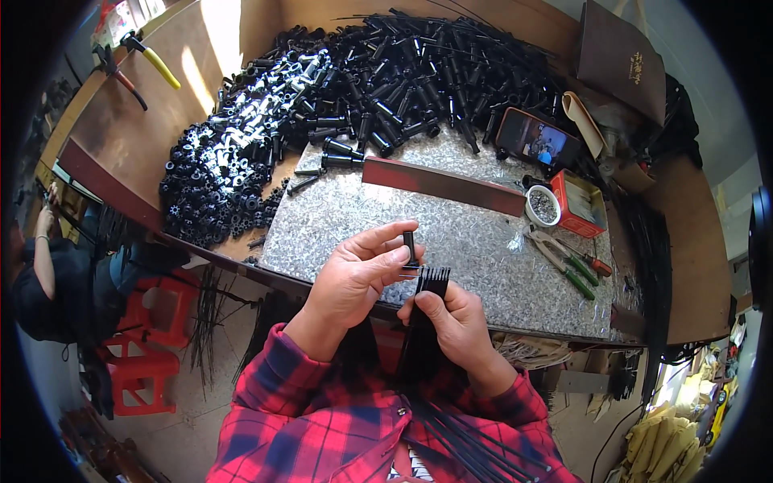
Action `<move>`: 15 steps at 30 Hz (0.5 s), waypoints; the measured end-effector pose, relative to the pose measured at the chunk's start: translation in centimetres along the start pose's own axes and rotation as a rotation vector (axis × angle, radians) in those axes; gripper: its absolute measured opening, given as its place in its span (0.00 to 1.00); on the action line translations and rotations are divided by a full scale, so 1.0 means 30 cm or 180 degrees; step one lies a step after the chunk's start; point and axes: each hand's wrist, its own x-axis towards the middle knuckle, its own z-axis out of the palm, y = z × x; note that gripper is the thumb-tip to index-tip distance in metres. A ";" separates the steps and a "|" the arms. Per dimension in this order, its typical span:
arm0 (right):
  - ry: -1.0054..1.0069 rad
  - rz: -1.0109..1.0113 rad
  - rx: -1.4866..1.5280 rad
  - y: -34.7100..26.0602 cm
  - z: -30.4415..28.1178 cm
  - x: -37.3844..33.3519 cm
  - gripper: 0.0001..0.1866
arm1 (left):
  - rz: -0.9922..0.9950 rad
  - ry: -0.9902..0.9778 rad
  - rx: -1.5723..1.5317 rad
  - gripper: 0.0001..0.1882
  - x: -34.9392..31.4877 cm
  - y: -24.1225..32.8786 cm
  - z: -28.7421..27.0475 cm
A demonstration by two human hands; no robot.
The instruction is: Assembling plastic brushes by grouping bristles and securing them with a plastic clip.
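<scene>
My left hand (354,278) is closed, with a small black plastic tube (409,245) pinched upright between thumb and fingers. My right hand (459,326) grips a bundle of thin black rods (435,278), its thumb pressed across them. The rod tops stand side by side like a comb, right next to the lower end of the tube. Whether the tube and rods are joined I cannot tell. More thin black rods (475,439) lie across my lap over the plaid sleeves and shirt. Both hands are above the near edge of the speckled stone slab (322,233).
A large heap of black tubes (394,88) and small black ring-like parts (213,185) covers the back and left. On the slab lie a long dark-red bar (443,187), a white cup (543,206), a red box (580,205), green-handled pliers (568,266) and a phone (538,141).
</scene>
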 end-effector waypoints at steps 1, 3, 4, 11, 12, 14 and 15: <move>-0.0001 -0.0029 -0.0004 0.000 0.000 0.000 0.12 | -0.0003 -0.0004 -0.0007 0.20 -0.001 0.004 0.001; 0.0004 0.0022 -0.0036 -0.001 0.000 0.000 0.12 | -0.0077 0.0034 0.0011 0.19 -0.002 0.008 0.006; -0.0009 0.0064 -0.0058 -0.001 0.000 0.001 0.12 | -0.0093 0.0022 -0.0002 0.19 -0.002 0.008 0.005; -0.0028 0.0116 -0.0075 -0.002 -0.005 0.001 0.11 | -0.0022 -0.0109 0.0069 0.19 -0.001 0.003 0.003; -0.0035 0.0051 -0.0101 0.008 -0.008 0.004 0.11 | -0.0062 -0.0113 0.0106 0.19 0.000 0.003 0.003; -0.0051 -0.0009 -0.0119 0.008 -0.006 0.003 0.11 | -0.0102 -0.0103 0.0148 0.18 -0.002 0.003 0.000; -0.0039 0.0070 -0.0041 -0.003 -0.001 0.001 0.11 | -0.0078 -0.0182 0.0160 0.18 -0.003 0.003 -0.004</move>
